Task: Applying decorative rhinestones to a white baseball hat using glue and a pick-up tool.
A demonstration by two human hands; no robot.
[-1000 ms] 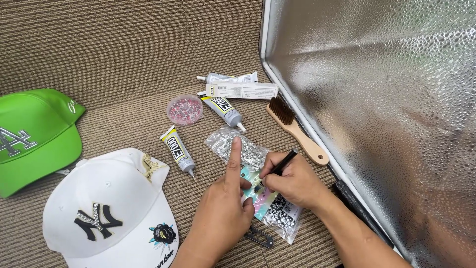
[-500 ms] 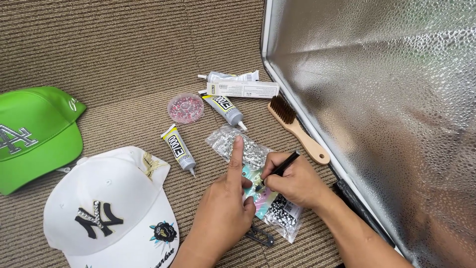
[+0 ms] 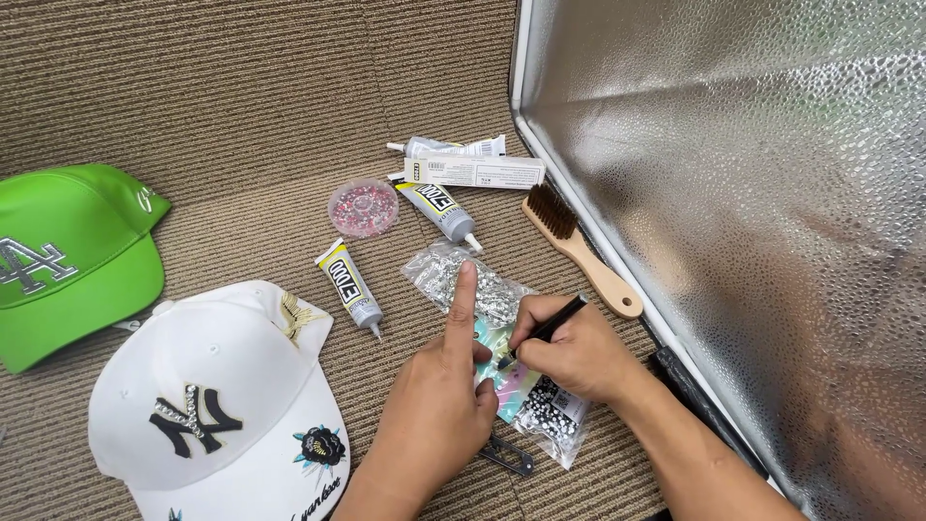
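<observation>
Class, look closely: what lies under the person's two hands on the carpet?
Under the left hand and right hand, which grips a thin black pen, lie clear plastic bags of rhinestones. The hands cover what the pen tip touches.

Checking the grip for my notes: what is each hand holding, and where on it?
Right hand pinches a black pen-like tool near its tip. Left hand grips nothing; its forefinger presses the bag of studs.

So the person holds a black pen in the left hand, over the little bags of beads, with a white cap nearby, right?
Not quite: the head view shows the black pen in the right hand. The left hand only points a finger at the bags of beads; the white cap is nearby.
</observation>
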